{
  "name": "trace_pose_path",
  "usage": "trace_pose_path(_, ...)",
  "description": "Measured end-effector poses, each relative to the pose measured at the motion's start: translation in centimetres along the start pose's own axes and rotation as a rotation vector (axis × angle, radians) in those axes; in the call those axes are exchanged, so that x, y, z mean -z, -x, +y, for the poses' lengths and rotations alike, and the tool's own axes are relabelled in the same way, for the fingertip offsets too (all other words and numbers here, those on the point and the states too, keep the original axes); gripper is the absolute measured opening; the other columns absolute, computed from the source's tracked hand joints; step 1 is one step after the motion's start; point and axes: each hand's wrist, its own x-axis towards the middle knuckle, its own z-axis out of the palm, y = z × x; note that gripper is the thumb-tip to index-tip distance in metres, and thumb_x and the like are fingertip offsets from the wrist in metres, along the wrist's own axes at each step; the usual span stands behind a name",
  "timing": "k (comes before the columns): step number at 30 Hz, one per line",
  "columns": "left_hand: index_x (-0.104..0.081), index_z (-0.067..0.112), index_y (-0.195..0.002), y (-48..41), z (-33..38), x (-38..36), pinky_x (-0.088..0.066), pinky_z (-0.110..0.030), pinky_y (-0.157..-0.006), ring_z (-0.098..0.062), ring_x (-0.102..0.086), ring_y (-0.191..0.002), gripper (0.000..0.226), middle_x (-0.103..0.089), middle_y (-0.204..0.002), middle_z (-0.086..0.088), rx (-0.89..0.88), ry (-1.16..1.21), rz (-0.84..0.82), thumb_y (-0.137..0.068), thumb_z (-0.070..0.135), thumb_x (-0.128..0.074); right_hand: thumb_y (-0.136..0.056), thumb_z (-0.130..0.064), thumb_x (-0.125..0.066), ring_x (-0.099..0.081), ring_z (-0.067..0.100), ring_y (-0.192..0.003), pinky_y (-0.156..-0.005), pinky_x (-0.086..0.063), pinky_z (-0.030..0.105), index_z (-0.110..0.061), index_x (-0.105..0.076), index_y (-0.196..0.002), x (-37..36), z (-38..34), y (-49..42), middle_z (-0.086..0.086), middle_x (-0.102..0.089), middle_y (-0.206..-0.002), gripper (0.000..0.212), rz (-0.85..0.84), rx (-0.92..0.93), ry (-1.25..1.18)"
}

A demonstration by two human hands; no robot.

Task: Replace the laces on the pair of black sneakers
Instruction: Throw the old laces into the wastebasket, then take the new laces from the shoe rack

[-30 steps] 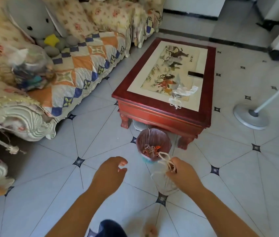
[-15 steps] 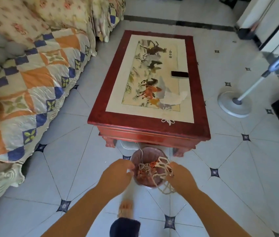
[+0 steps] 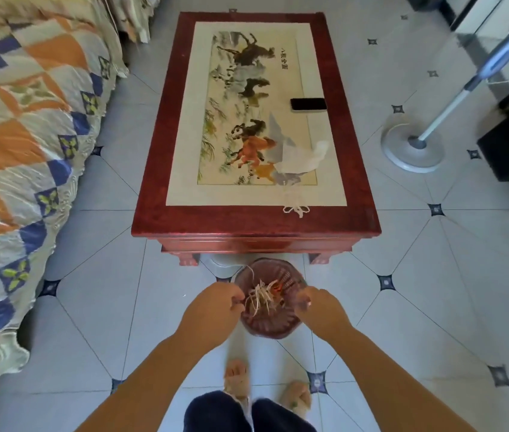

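Both my left hand [image 3: 215, 307] and right hand [image 3: 323, 310] curl over a round red bin [image 3: 265, 331] of old pale laces [image 3: 257, 300], grasp unclear; bundled white laces [image 3: 296, 209] seemingly await threading.

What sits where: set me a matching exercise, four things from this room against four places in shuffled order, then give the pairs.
Things:
1. black phone
2. tied white laces
3. loose tangled laces
4. fan base

Places:
A. on the floor, right of the table
B. at the mouth of the red bin
C. on the table's right side, midway along
D. at the table's near edge

Pairs: 1-C, 2-D, 3-B, 4-A.
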Motion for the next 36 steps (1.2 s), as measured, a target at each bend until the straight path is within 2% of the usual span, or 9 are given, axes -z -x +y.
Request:
trace_pose_path(6,-0.062,0.021,-0.111,-1.6,1.7,0.5,-0.042,-0.026,-0.09,-0.015,-0.056,-0.103,0.022,-0.061,-0.115,0.003,-0.056,-0.006,-0.004,-0.092,0.021,-0.05,-0.09,-0.02,-0.054,-0.056,0.016,-0.107,-0.09,-0.041,0.022,-0.018,-0.058,-0.116,0.3,3.2,3.1,0.003,-0.057,-0.12,0.026,-0.005,-0.109,-0.093)
trace_pose_path(8,-0.062,0.022,-0.107,-1.9,2.9,0.4,-0.044,-0.026,-0.088,-0.014,-0.057,-0.101,0.02,-0.062,-0.113,0.005,-0.102,-0.025,-0.015,-0.092,0.022,-0.05,-0.091,-0.023,-0.054,-0.053,0.013,-0.109,-0.091,-0.039,0.02,-0.02,-0.056,-0.118,0.9,4.5,4.6,0.0,-0.054,-0.124,0.027,0.043,-0.134,-0.126)
trace_pose_path(11,-0.062,0.023,-0.109,-2.2,5.2,0.2,-0.044,-0.025,-0.087,-0.013,-0.057,-0.102,0.021,-0.061,-0.113,0.006,-0.19,-0.062,-0.045,-0.092,0.022,-0.05,-0.091,-0.025,-0.056,-0.051,0.007,-0.098,-0.084,-0.036,0.013,-0.024,-0.055,-0.118,2.2,6.4,7.3,-0.004,-0.053,-0.124,0.027,0.134,-0.163,-0.207)
trace_pose_path(17,-0.06,0.02,-0.114,-1.6,12.3,-2.2,-0.042,-0.027,-0.095,-0.015,-0.056,-0.108,0.024,-0.06,-0.117,0.003,-0.39,-0.114,-0.144,-0.092,0.022,-0.052,-0.091,-0.027,-0.056,-0.048,0.001,-0.096,-0.084,-0.032,0.01,-0.028,-0.054,-0.118,3.9,10.9,13.9,-0.009,-0.053,-0.123,0.027,0.352,-0.263,-0.299)
trace_pose_path(24,-0.053,0.018,-0.124,1.3,23.5,-9.0,-0.034,-0.018,-0.095,-0.011,-0.049,-0.118,0.029,-0.053,-0.128,0.003,-0.694,-0.252,-0.319,-0.096,0.022,-0.044,-0.091,-0.028,-0.056,-0.044,-0.003,-0.097,-0.091,-0.033,0.011,-0.03,-0.053,-0.119,4.3,18.7,22.5,-0.01,-0.052,-0.123,0.029,0.561,-0.445,-0.408)
trace_pose_path(31,-0.056,0.023,-0.117,5.7,35.8,-19.3,-0.035,-0.014,-0.085,-0.006,-0.054,-0.106,0.024,-0.057,-0.118,0.009,-0.909,-0.371,-0.39,-0.094,0.025,-0.048,-0.09,-0.028,-0.057,-0.049,0.0,-0.099,-0.082,-0.033,0.011,-0.033,-0.052,-0.117,4.4,29.3,31.1,-0.012,-0.051,-0.12,0.029,0.73,-0.625,-0.549)
trace_pose_path(36,-0.056,0.022,-0.118,10.3,44.3,-27.0,-0.04,-0.018,-0.088,-0.008,-0.054,-0.107,0.025,-0.056,-0.119,0.009,-1.067,-0.439,-0.45,-0.094,0.025,-0.048,-0.089,-0.028,-0.057,-0.049,-0.001,-0.097,-0.087,-0.039,0.013,-0.033,-0.053,-0.118,4.0,37.2,36.8,-0.014,-0.051,-0.115,0.029,0.82,-0.752,-0.627)
